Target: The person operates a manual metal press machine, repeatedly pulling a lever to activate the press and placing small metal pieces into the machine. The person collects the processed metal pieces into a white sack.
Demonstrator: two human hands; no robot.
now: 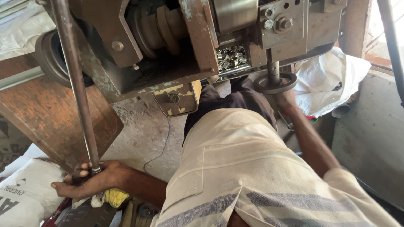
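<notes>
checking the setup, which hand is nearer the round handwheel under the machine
Right. The right hand sits just below the handwheel, touching it; the left hand grips the long rod far away.

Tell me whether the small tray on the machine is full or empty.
Full, or close to it: the tray under the machine's housing holds a heap of small shiny metal pieces, with hardly any bare bottom showing.

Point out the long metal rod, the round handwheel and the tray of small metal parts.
Long metal rod (78, 84), head view: middle of the shaft.
Round handwheel (275, 83), head view: its front rim, under the spindle.
Tray of small metal parts (230, 57), head view: the heap of shiny pieces.
</notes>
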